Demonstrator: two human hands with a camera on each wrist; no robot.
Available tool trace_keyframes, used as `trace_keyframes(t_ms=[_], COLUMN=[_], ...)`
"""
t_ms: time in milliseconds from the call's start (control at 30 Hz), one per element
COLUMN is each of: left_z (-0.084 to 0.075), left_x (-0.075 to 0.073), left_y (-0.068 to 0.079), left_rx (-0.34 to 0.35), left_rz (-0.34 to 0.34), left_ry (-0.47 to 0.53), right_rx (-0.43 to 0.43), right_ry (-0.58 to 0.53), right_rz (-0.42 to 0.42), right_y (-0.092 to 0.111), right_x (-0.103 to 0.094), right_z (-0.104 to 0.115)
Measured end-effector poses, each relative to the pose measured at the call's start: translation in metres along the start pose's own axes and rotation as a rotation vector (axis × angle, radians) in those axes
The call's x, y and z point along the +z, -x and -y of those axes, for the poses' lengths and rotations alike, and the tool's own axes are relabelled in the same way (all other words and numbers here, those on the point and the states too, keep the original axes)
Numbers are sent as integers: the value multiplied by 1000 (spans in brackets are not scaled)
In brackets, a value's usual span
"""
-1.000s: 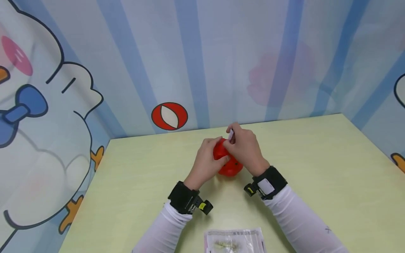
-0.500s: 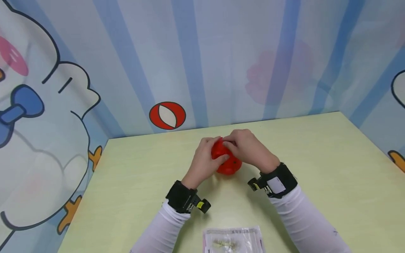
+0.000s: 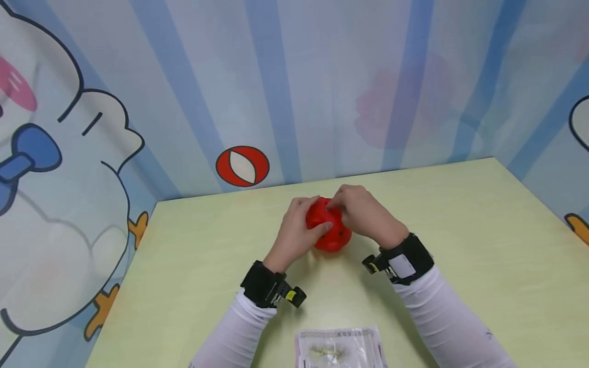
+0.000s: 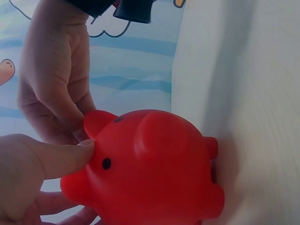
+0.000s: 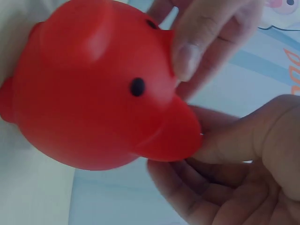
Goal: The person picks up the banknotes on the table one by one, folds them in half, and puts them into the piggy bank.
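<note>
A red piggy bank (image 3: 335, 239) with black dot eyes stands on the table, its snout facing the head camera. My left hand (image 3: 294, 234) grips its upper left side, the thumb across the face between the ears. Above the top of the bank, my right hand (image 3: 368, 217) is bent down, its fingertips at the crown behind the head. The right wrist view shows the right hand (image 5: 262, 154) beside one ear of the piggy bank (image 5: 79, 108), fingers curled behind it. Whether those fingers pinch anything is hidden. A tiny pale speck shows at the fingertip.
A clear plastic packet (image 3: 340, 350) with printed paper lies at the table's near edge. The pale yellow table (image 3: 207, 266) meets a cartoon-printed cloth backdrop (image 3: 317, 92) at the back and sides. Wrist cameras (image 3: 294, 295) jut out from both wrists.
One second ago a small white slip stuck out of my right hand above the piggy bank; it is now out of sight. The right hand has come lower onto the bank; the left stays put.
</note>
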State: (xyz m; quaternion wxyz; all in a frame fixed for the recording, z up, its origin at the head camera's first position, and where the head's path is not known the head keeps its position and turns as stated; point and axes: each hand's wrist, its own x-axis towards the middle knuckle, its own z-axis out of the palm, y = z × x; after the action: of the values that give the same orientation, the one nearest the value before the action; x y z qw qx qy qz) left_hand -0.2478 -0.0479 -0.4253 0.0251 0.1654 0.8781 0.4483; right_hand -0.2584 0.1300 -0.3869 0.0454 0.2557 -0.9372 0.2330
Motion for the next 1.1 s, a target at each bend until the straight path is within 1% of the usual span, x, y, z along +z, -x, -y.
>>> trace_keyframes(t_ms=[100,200,333,467,600,700,800,933,1000,1100], left_z=[0,0,0,-1,-1,-4,-13,-26,-28,-30], left_x=[-1,0,0,2,0,-8,-24,-46,-53,-57], left_y=[0,0,0,-1,-2,0,11,38,53,74], left_rx=[-5,-5,-8,-4,24,69,129,189,208,217], left_rz=[2,3,3,4,21,32,17,-14,-15,-1], left_ry=[-4,-12,-18,-18,-38,-66,-87,-135,-170,-234], right_rx=[27,37,9,-22,-10,-9,-34,-72,-92,-159], right_ry=[-26,-44,-8,40,16,-5,-12,19,49,112], right_rz=[37,34,39,67,87,83,64,36,18,-9], right_y=[1,2,3,6,10,16,26,39,45,55], right_x=[-4,-5,-2,-4,-9,-17,-25,-36,-40,-40], right_z=[2,3,2,1,2,6,12,27,37,51])
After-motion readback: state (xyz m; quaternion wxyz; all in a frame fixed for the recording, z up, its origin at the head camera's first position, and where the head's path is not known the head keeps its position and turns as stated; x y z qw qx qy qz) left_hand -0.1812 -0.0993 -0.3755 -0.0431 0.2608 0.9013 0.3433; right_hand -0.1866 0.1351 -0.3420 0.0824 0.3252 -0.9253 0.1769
